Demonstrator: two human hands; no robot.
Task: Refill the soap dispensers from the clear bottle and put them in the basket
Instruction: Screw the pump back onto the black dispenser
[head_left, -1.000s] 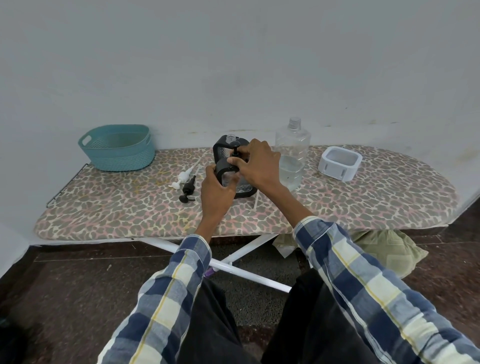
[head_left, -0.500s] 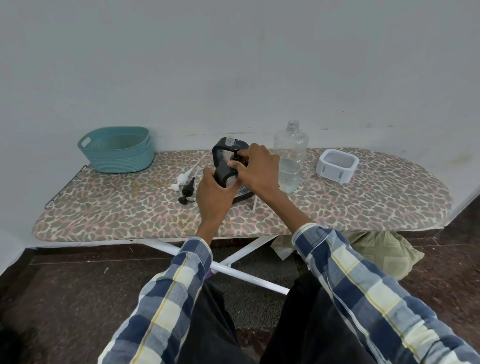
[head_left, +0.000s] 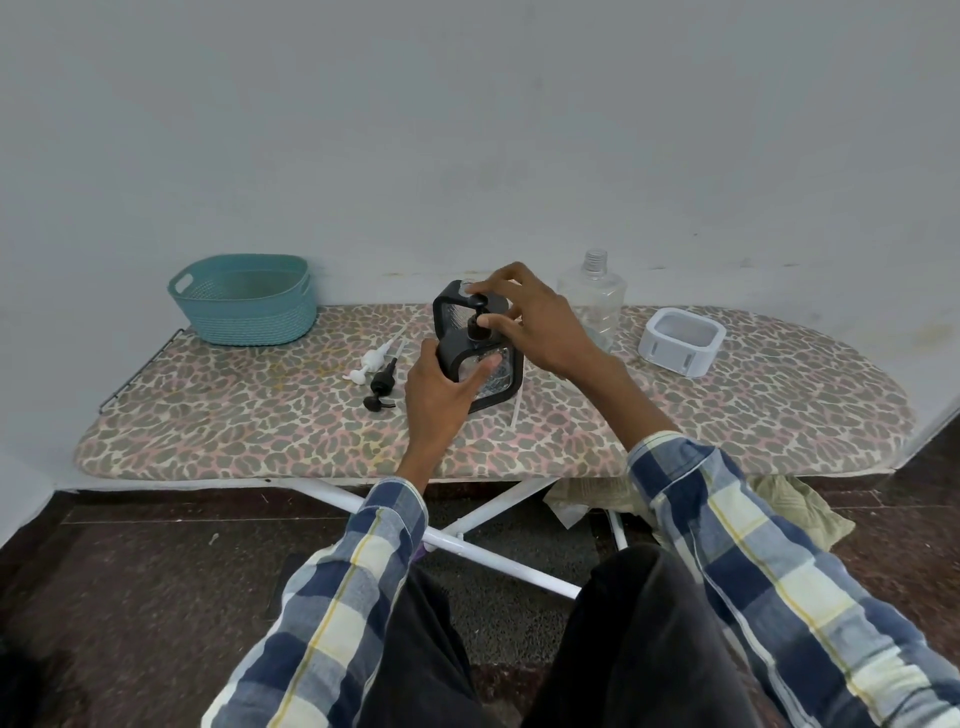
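A: Where is the black dispenser at this moment?
B: It stands in the middle of the ironing board, just in front of the clear bottle. The bottle is upright, without a cap.

A: And what do the hands do?
B: The left hand holds the black frame from the near left side; the thumb is curled on the frame and the fingers lie across the front. The right hand is over the top, and its thumb and fingers pinch the black pump that stands in the neck of the dispenser.

A: Are the fingers wide or narrow?
B: Narrow on the right hand, closed around the pump. On the left hand they are looser, but they wrap the frame.

A: What else is on the board?
B: A teal basket at the far left, well apart from the hands. Between it and the dispenser lie a white pump and a second black pump, both on their sides, near each other. A white dispenser stands on the right, open at the top
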